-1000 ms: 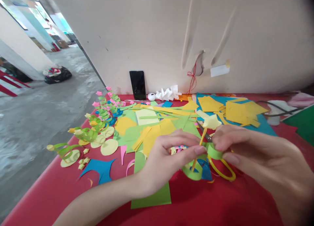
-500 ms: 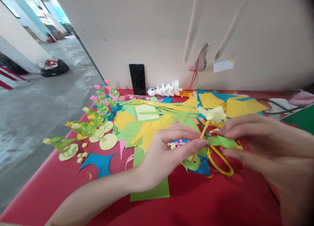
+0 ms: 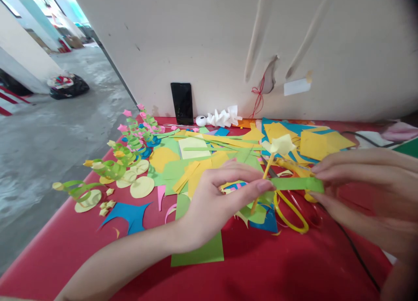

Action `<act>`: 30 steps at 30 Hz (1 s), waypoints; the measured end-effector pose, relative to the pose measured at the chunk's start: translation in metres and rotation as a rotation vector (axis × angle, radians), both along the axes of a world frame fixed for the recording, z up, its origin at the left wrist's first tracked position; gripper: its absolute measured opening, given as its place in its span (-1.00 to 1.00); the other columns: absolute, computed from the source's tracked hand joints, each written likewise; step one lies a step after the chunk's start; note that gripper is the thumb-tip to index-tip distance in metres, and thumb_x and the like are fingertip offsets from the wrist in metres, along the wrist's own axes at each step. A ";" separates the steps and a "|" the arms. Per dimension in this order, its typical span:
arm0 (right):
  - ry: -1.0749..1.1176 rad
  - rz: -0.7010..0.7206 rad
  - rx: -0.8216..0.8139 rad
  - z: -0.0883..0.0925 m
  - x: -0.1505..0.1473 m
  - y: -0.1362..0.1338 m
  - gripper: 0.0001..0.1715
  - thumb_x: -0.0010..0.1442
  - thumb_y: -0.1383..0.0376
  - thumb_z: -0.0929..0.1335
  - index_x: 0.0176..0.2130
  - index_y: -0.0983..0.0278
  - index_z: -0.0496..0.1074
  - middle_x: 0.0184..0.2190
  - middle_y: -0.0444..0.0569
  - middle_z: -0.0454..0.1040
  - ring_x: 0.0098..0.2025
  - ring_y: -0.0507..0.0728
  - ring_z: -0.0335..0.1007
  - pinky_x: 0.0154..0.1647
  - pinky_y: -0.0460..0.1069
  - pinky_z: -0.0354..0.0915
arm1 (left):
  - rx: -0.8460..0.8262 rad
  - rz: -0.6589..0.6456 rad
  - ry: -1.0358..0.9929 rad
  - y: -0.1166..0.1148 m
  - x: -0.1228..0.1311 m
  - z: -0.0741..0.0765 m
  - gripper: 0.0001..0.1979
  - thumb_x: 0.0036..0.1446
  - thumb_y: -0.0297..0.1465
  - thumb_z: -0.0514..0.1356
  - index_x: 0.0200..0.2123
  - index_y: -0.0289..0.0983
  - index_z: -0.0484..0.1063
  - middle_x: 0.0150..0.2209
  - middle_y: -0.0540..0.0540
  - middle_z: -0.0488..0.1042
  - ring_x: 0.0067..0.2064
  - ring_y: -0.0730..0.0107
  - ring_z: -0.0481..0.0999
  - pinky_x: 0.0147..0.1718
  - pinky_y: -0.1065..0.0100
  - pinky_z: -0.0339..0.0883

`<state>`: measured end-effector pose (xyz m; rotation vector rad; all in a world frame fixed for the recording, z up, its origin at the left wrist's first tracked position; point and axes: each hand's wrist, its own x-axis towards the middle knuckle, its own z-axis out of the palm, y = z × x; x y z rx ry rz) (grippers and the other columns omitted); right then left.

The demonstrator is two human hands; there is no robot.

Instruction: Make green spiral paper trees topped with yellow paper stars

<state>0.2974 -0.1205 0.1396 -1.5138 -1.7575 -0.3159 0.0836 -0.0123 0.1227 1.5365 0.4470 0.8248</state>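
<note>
Between thumb and fingers, my left hand (image 3: 225, 201) pinches a thin yellow paper stick (image 3: 268, 165) topped by a pale yellow paper star (image 3: 279, 144). A green paper strip (image 3: 294, 184) runs from the stick at my left fingertips across to my right hand (image 3: 352, 183), whose thumb and fingers grip its other end. The strip is stretched nearly flat. Under it lie scissors with yellow handles (image 3: 292, 214), partly covered, and a yellow glue gun (image 3: 295, 167) partly hidden by the right hand.
Colored paper scraps (image 3: 202, 174) cover the red table (image 3: 261, 266). Spiral paper decorations (image 3: 130, 140) stand at the left, near paper discs (image 3: 142, 187) and small folded stars (image 3: 107, 207). A phone (image 3: 182, 103) leans on the back panel. A black cord (image 3: 355, 253) crosses the right side.
My right hand has moved right, away from the left, drawing the green strip out longer and straighter. The left hand keeps its pinch on the stick; the star has shifted slightly left.
</note>
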 end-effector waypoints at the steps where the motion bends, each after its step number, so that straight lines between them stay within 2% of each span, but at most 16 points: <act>1: -0.097 0.049 0.007 0.000 0.001 -0.001 -0.65 -0.17 0.34 0.48 -0.29 0.06 0.49 -0.33 -0.17 0.51 -0.30 0.07 0.46 -0.22 -0.03 0.40 | -0.001 -0.002 0.003 0.000 0.000 0.000 -0.86 0.09 -0.37 0.24 -0.48 -0.23 0.57 -0.39 0.01 0.57 -0.28 0.45 0.49 -0.12 0.41 0.29; 3: -0.233 0.120 0.016 -0.001 0.003 -0.004 -0.61 -0.14 0.36 0.45 -0.23 0.12 0.42 -0.30 -0.12 0.48 -0.28 0.08 0.45 -0.24 -0.03 0.40 | -0.010 -0.008 0.010 0.000 0.000 -0.001 -0.86 0.09 -0.37 0.24 -0.48 -0.23 0.56 -0.39 0.00 0.57 -0.29 0.44 0.49 -0.13 0.39 0.29; 5: -0.228 0.117 0.011 0.000 0.002 -0.004 -0.62 -0.14 0.36 0.44 -0.25 0.14 0.40 -0.30 -0.09 0.46 -0.27 0.09 0.45 -0.26 -0.02 0.39 | -0.024 -0.018 0.016 0.000 0.000 -0.001 -0.85 0.08 -0.38 0.24 -0.49 -0.24 0.55 -0.40 -0.01 0.56 -0.30 0.42 0.48 -0.16 0.38 0.30; 9: -0.110 0.111 0.002 0.004 -0.014 0.000 -0.75 -0.07 0.37 0.42 -0.32 0.14 0.38 -0.32 -0.11 0.44 -0.32 0.04 0.40 -0.29 -0.03 0.34 | -0.040 -0.047 0.025 -0.001 0.002 -0.002 -0.84 0.09 -0.37 0.24 -0.51 -0.25 0.54 -0.41 -0.03 0.55 -0.30 0.40 0.45 -0.16 0.34 0.28; 11: 0.001 0.048 0.020 0.006 -0.027 0.003 -0.86 0.01 0.31 0.39 -0.33 0.16 0.38 -0.31 -0.07 0.43 -0.30 0.06 0.38 -0.28 0.01 0.32 | -0.055 -0.076 0.016 -0.002 0.002 -0.002 -0.84 0.08 -0.39 0.25 -0.52 -0.27 0.54 -0.43 -0.05 0.55 -0.30 0.37 0.45 -0.17 0.32 0.29; 12: 0.007 0.069 0.055 0.006 -0.033 0.005 -0.86 0.03 0.30 0.39 -0.32 0.16 0.38 -0.31 -0.07 0.42 -0.31 0.06 0.38 -0.30 0.02 0.31 | -0.062 -0.089 0.007 -0.002 0.003 -0.002 -0.84 0.07 -0.40 0.25 -0.52 -0.29 0.55 -0.43 -0.07 0.55 -0.29 0.36 0.46 -0.17 0.31 0.29; 16: -0.006 0.125 0.122 0.002 -0.047 0.010 -0.75 0.03 0.37 0.40 -0.22 0.17 0.38 -0.27 -0.06 0.42 -0.28 0.07 0.38 -0.34 0.02 0.31 | -0.067 -0.102 -0.039 -0.003 0.002 -0.002 -0.89 0.05 -0.45 0.27 -0.49 -0.33 0.57 -0.40 -0.11 0.57 -0.24 0.34 0.49 -0.15 0.32 0.32; 21: 0.017 0.034 0.141 0.001 -0.053 0.011 -0.80 0.09 0.35 0.40 -0.23 0.14 0.40 -0.29 -0.07 0.41 -0.29 0.07 0.34 -0.28 0.04 0.30 | -0.032 -0.093 -0.062 -0.004 0.000 0.000 -0.90 0.06 -0.45 0.27 -0.47 -0.24 0.58 -0.12 -0.02 0.56 -0.01 0.40 0.46 -0.01 0.44 0.28; 24: 0.024 0.013 0.160 0.000 -0.055 0.013 -0.77 0.07 0.36 0.42 -0.22 0.14 0.42 -0.30 -0.08 0.41 -0.30 0.05 0.33 -0.30 0.03 0.30 | 0.002 -0.093 -0.081 -0.005 0.000 0.000 -0.90 0.06 -0.46 0.27 -0.45 -0.22 0.59 -0.26 0.00 0.60 0.11 0.42 0.38 0.08 0.48 0.21; 27: 0.030 0.045 0.229 -0.004 -0.056 0.015 -0.69 0.05 0.38 0.43 -0.17 0.10 0.44 -0.32 -0.09 0.41 -0.32 0.06 0.34 -0.37 0.03 0.30 | 0.030 -0.095 -0.100 -0.005 0.000 -0.001 -0.91 0.06 -0.46 0.27 -0.43 -0.22 0.60 -0.41 0.00 0.59 0.14 0.42 0.34 0.10 0.48 0.20; 30: 0.059 0.053 0.237 -0.009 -0.057 0.017 -0.59 0.04 0.39 0.43 -0.10 0.05 0.45 -0.31 -0.09 0.42 -0.32 0.07 0.34 -0.41 0.04 0.29 | 0.038 -0.092 -0.090 -0.006 0.000 -0.002 -0.92 0.06 -0.44 0.27 -0.43 -0.22 0.60 -0.27 -0.01 0.61 0.14 0.39 0.34 0.11 0.46 0.19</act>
